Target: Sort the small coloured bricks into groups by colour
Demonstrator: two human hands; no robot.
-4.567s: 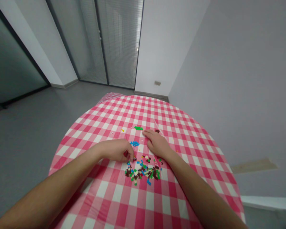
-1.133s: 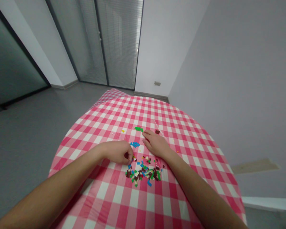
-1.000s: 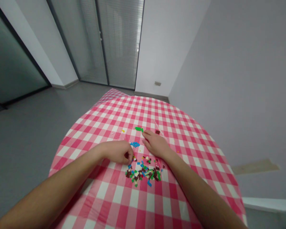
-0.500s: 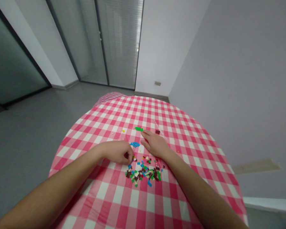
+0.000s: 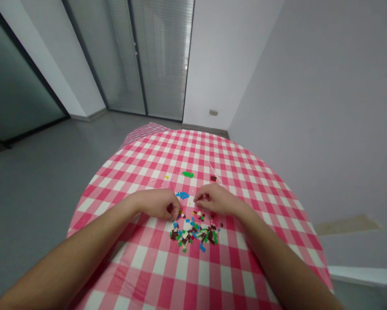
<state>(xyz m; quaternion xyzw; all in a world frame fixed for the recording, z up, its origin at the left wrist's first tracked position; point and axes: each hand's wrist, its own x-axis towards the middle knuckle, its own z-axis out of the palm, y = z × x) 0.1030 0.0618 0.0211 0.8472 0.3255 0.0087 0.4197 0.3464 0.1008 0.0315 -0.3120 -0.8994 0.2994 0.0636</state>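
On the counter (image 5: 199, 275), the left hand (image 5: 162, 204) curls its fingers at the upper left of the mixed pile (image 5: 195, 233), near the counter's near edge. The right hand (image 5: 214, 199) curls beside the blue pieces (image 5: 182, 195); I cannot tell whether either pinches anything.

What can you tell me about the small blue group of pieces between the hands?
The blue cluster is made up of small, bright blue pieces, plastic by the look of them. It lies low on the checked tablecloth, nearer the wearer than the green cluster, between the left hand and right hand. Neither visibly grips it. Whether its pieces are joined is too small to tell.
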